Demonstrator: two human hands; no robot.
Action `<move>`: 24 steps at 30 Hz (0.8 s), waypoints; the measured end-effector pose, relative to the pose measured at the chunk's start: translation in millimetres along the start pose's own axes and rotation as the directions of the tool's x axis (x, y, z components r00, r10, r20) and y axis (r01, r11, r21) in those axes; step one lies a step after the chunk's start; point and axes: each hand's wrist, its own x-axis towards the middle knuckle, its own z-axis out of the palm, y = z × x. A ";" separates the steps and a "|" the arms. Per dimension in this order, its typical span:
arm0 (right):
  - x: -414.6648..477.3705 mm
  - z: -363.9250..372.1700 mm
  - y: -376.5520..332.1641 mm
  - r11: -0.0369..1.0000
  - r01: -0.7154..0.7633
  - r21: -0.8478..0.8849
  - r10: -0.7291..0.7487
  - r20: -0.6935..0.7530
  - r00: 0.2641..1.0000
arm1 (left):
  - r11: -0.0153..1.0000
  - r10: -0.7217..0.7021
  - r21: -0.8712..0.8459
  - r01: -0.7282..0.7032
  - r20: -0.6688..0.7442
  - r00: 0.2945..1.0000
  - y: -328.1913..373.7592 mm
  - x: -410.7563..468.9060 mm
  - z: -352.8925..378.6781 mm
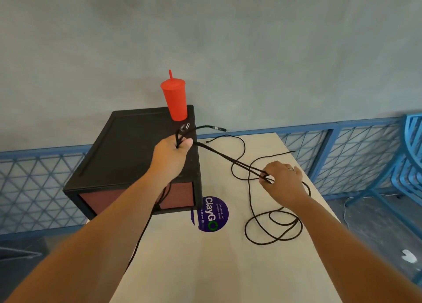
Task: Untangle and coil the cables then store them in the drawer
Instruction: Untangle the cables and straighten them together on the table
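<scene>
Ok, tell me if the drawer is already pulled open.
No, the reddish drawer front sits flush inside the frame of the black cabinet, with no gap showing.

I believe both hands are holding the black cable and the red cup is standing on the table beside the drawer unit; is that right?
Not quite: the head view shows the red cup standing on top of the drawer unit, not on the table beside it. The left hand and right hand are both holding the black cable.
</scene>
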 end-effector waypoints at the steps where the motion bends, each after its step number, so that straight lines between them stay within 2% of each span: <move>1: 0.8 -5.3 -0.3 0.998 0.005 0.069 -0.006 0.015 1.000 | 1.000 0.000 -0.011 0.000 -0.016 1.000 3.3 2.6 -2.4; 5: 3.2 -20.6 -2.7 0.914 -0.014 0.406 -0.009 0.056 0.998 | 0.999 0.001 -0.054 -0.005 -0.066 0.998 14.4 12.5 -11.5; 7: 6.6 -26.9 -4.5 0.830 -0.049 0.555 0.049 0.015 0.999 | 0.998 0.014 -0.055 -0.018 -0.075 0.997 21.1 18.1 -16.5; 9: 9.1 -35.3 -8.2 0.786 -0.024 0.618 0.065 -0.044 0.997 | 0.997 0.022 -0.071 -0.030 -0.103 0.994 29.8 25.2 -22.5; 12: 10.0 -46.7 -11.1 0.857 0.099 0.506 -0.060 -0.092 0.994 | 0.996 0.045 -0.065 -0.055 -0.140 0.989 40.8 37.2 -31.1; 15: 10.6 -52.2 -11.6 0.943 0.179 0.280 -0.177 -0.034 0.984 | 0.996 0.067 -0.042 -0.074 -0.160 0.985 48.6 45.3 -38.1; 19: 12.2 -45.9 4.5 0.993 0.109 0.048 -0.109 -0.012 0.994 | 0.997 0.055 -0.045 -0.067 -0.227 0.972 54.1 49.6 -51.1; 24: 1.5 -29.0 41.9 1.000 0.029 -0.009 -0.029 -0.031 0.999 | 0.998 0.036 -0.038 -0.047 -0.256 0.966 46.4 50.5 -60.4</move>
